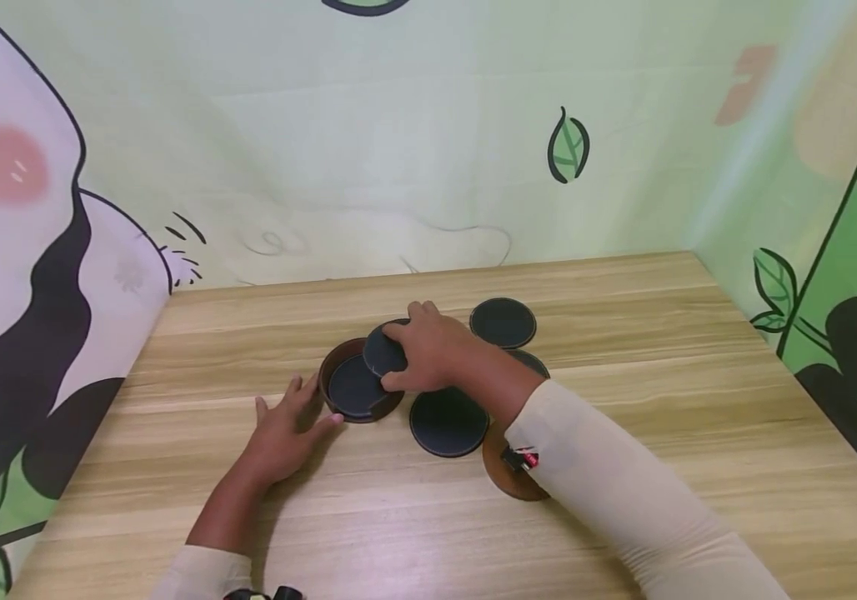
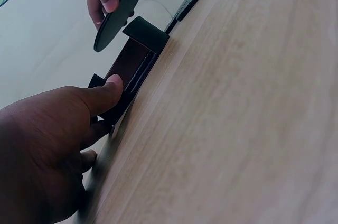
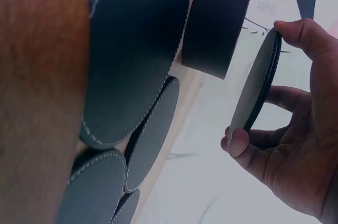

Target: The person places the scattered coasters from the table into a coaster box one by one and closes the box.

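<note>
My right hand (image 1: 428,348) pinches a round black coaster (image 1: 383,350) by its edges. In the right wrist view the stitched coaster (image 3: 257,84) is tilted, thumb at one end and fingers at the other. Below it stands a round, brown-walled coaster holder (image 1: 329,365) with a dark inside and a notch in its front wall. In the head view, the coaster overlaps the holder's right part. The left hand (image 1: 284,437) steadies the holder from the left, with thumb and fingers around its wall. Seen from the left wrist, the thumb (image 2: 113,89) lies against the holder beside the notch.
Several more coasters lie right of the holder: a black one (image 1: 503,322) at the back, a black one (image 1: 449,423) nearer, another partly under the right forearm, and a brown disc (image 1: 507,475) by the sleeve. A printed cloth wall (image 1: 428,167) borders the wooden table (image 1: 368,517).
</note>
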Motion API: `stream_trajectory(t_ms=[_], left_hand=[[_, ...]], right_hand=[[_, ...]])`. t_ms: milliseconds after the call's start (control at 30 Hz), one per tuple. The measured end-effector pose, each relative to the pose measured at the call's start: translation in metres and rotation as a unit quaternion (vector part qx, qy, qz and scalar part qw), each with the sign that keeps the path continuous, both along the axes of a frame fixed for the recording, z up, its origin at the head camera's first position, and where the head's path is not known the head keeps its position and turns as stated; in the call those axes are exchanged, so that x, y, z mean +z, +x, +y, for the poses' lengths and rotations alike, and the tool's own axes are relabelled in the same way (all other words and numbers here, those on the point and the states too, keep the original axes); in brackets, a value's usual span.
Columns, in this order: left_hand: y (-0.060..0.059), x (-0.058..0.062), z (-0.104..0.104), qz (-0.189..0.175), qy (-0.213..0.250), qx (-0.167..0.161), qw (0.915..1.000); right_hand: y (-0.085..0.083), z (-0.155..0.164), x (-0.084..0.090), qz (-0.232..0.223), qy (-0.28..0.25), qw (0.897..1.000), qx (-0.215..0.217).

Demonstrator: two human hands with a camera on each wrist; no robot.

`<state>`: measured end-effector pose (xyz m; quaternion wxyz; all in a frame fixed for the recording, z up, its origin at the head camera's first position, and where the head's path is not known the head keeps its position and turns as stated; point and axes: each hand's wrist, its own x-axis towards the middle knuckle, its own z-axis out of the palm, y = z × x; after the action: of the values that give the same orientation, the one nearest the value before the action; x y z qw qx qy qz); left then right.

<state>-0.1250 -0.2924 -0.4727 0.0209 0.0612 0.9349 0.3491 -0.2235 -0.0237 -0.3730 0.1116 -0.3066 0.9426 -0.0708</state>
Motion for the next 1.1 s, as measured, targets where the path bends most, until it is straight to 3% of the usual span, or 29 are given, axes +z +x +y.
stream_trajectory(t_ms=[233,333,633,1100], left_hand=[[0.003,0.002,-0.001,0.012,0.011,-0.007,0.9998],[0.000,-0.005,-0.004,0.020,0.013,-0.005,0.9997],[0.004,0.013,0.003,-0.025,-0.009,0.000,0.9996],[0.003,0.012,0.004,-0.028,-0.013,-0.004,0.9995]], right_hand=[[0.003,-0.013,0.000,0.010,0.012,1.000,0.018],[0.003,-0.019,-0.002,0.016,0.014,0.999,0.030],[0.007,-0.038,-0.005,0.032,0.028,0.997,0.071],[0.011,-0.052,-0.005,0.049,0.063,0.994,0.077]])
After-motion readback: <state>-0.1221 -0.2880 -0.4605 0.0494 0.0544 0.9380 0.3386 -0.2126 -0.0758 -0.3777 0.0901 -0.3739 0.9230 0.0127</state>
